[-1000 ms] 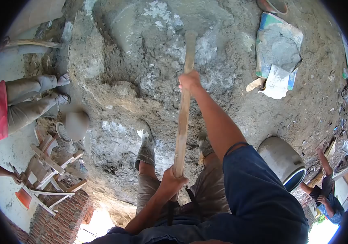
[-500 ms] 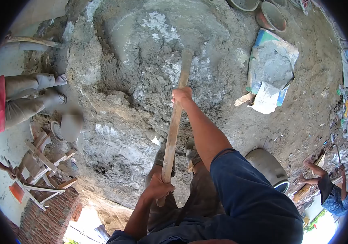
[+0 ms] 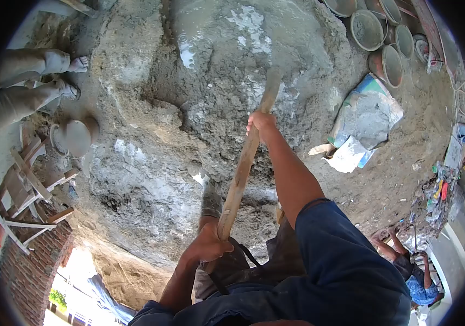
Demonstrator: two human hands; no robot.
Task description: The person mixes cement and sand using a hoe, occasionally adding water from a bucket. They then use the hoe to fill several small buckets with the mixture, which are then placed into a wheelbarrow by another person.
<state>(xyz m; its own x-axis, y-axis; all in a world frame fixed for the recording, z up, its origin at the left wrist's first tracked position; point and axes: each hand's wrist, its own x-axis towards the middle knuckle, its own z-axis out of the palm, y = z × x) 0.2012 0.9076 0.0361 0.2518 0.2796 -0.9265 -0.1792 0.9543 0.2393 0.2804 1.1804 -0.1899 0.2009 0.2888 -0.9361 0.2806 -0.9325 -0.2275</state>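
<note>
Pole (image 3: 239, 182), gripped by left hand (image 3: 209, 244) and right hand (image 3: 263, 127), is slanted further than moments ago; mid-stroke work is suggested.

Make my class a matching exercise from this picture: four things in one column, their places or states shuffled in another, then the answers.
1. Left hand
2. Right hand
3. Sack
4. Brick wall

A. Grey material lies on it
B. On the wooden shaft, higher in the picture
C. Near the picture's lower left edge
D. On the wooden shaft, lower in the picture

Pairs: 1-D; 2-B; 3-A; 4-C
</note>
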